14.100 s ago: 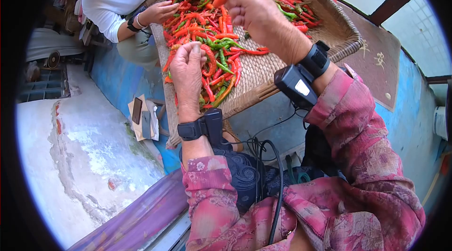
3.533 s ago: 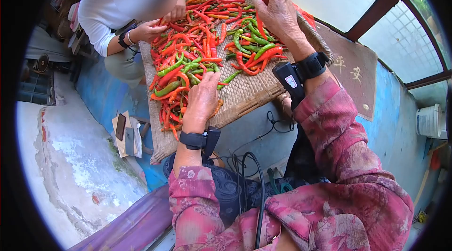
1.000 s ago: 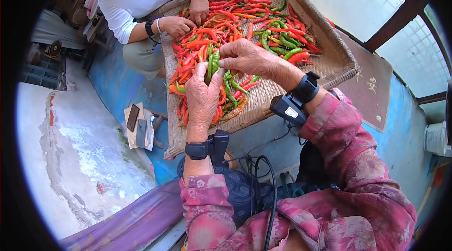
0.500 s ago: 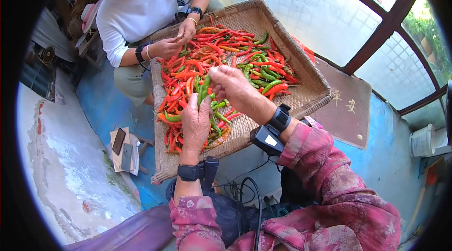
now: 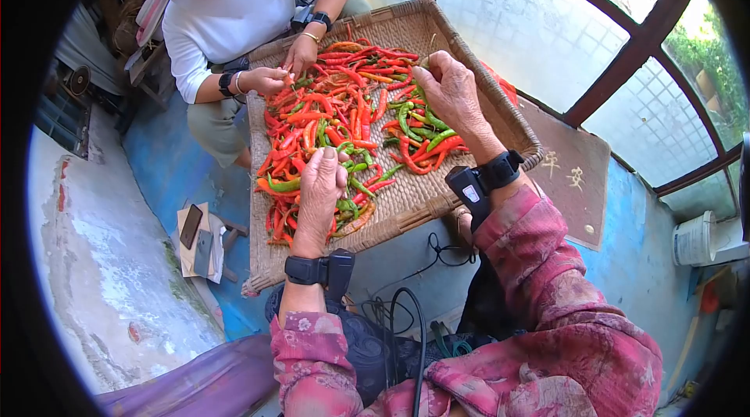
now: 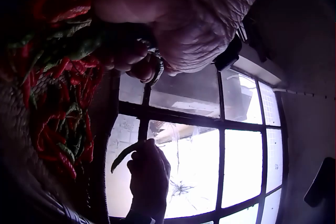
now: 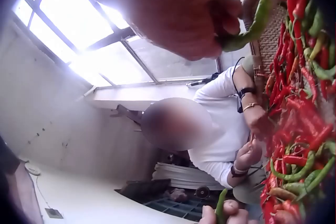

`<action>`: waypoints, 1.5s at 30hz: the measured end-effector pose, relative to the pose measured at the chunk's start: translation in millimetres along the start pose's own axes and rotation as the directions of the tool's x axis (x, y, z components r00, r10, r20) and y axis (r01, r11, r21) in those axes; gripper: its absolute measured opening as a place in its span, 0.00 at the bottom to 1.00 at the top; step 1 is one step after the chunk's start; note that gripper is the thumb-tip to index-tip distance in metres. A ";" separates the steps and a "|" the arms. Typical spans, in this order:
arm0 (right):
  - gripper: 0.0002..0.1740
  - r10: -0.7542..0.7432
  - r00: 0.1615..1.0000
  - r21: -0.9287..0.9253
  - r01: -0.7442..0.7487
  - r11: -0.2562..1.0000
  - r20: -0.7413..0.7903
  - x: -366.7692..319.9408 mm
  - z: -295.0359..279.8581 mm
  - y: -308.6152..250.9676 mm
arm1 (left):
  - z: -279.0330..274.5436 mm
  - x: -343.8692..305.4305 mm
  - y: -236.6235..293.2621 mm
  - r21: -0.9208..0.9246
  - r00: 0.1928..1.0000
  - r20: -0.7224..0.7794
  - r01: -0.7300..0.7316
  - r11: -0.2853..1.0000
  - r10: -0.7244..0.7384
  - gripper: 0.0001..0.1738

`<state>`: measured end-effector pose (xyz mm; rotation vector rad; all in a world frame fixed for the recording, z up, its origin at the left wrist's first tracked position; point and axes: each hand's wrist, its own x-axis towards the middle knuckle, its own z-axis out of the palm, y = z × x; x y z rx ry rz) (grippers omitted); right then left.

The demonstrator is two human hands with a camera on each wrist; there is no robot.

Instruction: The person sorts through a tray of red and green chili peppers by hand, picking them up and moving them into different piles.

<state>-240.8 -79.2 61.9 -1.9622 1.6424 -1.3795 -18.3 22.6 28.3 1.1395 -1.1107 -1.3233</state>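
My right hand [image 5: 455, 96] is raised above the right part of the woven tray [image 5: 504, 96]. In the right wrist view it pinches a curved green pepper [image 7: 258, 19], also visible in the left wrist view [image 6: 123, 157]. Over the near left part of the pepper heap [image 5: 301, 136], my left hand [image 5: 318, 194] has its fingers curled. The right wrist view shows another green pepper [image 7: 221, 205] held upright in that left hand [image 7: 236, 214]. Red peppers lie mostly at the left, with a mixed green and red group [image 5: 422, 136] at the right.
Across the tray, a person in a white top [image 5: 226, 7] has both hands at the peppers. Phones [image 5: 190, 225] lie on a small stool at the left. Black cables [image 5: 418, 323] hang near my lap. A white bucket [image 5: 694, 241] stands at the right.
My hands were close together at a green pepper. The right hand has moved away to the right and up with a pepper, while the left stays over the near left heap.
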 end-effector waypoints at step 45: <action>0.20 -0.227 0.653 0.340 -0.049 0.939 0.723 -81.8 57.0 -49.2 | 11.3 9.6 -4.4 -0.280 0.982 -0.141 -0.164 0.946 0.128 0.12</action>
